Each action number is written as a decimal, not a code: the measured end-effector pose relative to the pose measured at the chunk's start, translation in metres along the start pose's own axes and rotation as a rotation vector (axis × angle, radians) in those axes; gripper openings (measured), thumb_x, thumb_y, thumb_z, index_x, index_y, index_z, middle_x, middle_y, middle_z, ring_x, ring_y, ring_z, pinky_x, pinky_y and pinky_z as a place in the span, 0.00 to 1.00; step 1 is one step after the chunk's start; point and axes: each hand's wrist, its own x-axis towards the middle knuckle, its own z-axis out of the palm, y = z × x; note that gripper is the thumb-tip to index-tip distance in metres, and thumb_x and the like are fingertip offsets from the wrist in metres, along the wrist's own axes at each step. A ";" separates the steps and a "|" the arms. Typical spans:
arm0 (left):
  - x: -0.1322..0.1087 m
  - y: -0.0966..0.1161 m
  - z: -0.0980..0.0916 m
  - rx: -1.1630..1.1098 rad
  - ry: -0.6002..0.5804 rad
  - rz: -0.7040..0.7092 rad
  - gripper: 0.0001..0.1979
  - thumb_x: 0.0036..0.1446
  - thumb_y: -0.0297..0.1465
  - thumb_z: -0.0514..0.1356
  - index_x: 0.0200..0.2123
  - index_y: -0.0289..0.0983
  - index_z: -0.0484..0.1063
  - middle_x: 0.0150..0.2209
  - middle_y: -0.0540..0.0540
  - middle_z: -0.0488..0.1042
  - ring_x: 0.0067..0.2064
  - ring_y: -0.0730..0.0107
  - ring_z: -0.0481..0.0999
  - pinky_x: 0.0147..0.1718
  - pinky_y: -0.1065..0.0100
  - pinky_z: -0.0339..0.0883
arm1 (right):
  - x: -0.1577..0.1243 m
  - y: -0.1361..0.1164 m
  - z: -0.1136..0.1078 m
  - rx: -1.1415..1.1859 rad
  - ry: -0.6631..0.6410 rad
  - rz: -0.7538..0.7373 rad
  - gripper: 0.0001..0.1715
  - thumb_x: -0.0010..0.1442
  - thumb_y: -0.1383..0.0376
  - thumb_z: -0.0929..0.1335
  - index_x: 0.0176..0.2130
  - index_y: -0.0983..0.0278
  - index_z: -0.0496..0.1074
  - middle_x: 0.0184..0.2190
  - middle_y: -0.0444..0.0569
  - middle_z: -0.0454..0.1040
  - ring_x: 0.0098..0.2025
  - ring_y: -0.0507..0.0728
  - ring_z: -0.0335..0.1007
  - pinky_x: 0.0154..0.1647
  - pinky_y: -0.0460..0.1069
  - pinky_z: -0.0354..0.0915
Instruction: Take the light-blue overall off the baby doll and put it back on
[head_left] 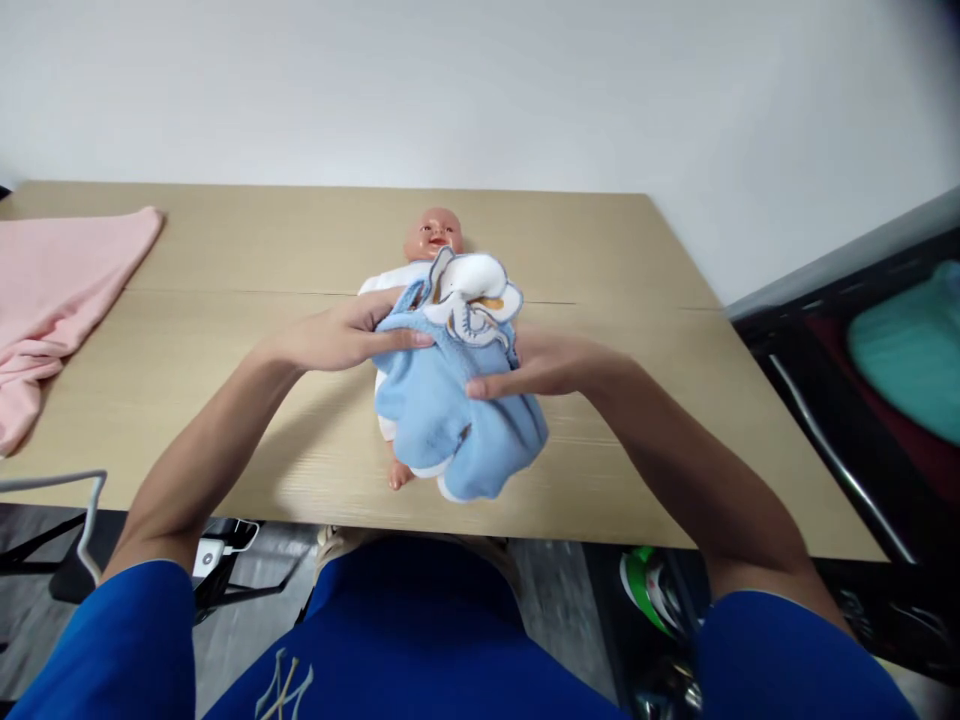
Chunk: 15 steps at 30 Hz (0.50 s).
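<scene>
A light blue baby romper (442, 410) with a white elephant-shaped patch is held up in front of me. My left hand (349, 330) grips its upper left side, thumb across the front and fingers behind. My right hand (536, 365) pinches the right side lower down, its outline a little blurred. Behind the romper a baby doll (433, 235) lies on its back on the table, head toward the wall. The doll wears white clothing; its head, part of one white sleeve and a bare foot show, while the romper hides most of its body.
A pink cloth (67, 300) lies at the left of the wooden table (637, 450). A white wall (480, 90) rises behind it. On the right stands a dark rack (840, 430) with a teal item (907, 340). A white metal bar (94, 520) is near the front left edge.
</scene>
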 end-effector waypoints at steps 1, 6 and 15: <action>0.003 -0.007 0.002 -0.038 0.017 -0.001 0.23 0.67 0.55 0.76 0.46 0.41 0.83 0.42 0.46 0.85 0.46 0.59 0.85 0.47 0.64 0.82 | 0.001 0.002 -0.001 -0.011 -0.046 0.006 0.36 0.65 0.43 0.83 0.62 0.60 0.84 0.56 0.52 0.88 0.62 0.67 0.85 0.68 0.60 0.81; 0.006 -0.027 0.003 -0.097 -0.143 -0.087 0.25 0.65 0.55 0.78 0.37 0.39 0.82 0.33 0.48 0.82 0.33 0.65 0.81 0.30 0.69 0.76 | 0.003 0.013 0.003 -0.014 -0.017 0.022 0.24 0.70 0.49 0.80 0.56 0.61 0.86 0.55 0.50 0.89 0.58 0.65 0.85 0.67 0.56 0.80; 0.004 -0.044 -0.014 -0.235 -0.412 -0.067 0.17 0.64 0.48 0.80 0.38 0.41 0.89 0.39 0.40 0.90 0.41 0.52 0.89 0.43 0.59 0.87 | 0.011 0.031 0.011 0.195 -0.271 -0.004 0.30 0.65 0.45 0.84 0.54 0.62 0.87 0.47 0.47 0.89 0.49 0.61 0.87 0.55 0.52 0.84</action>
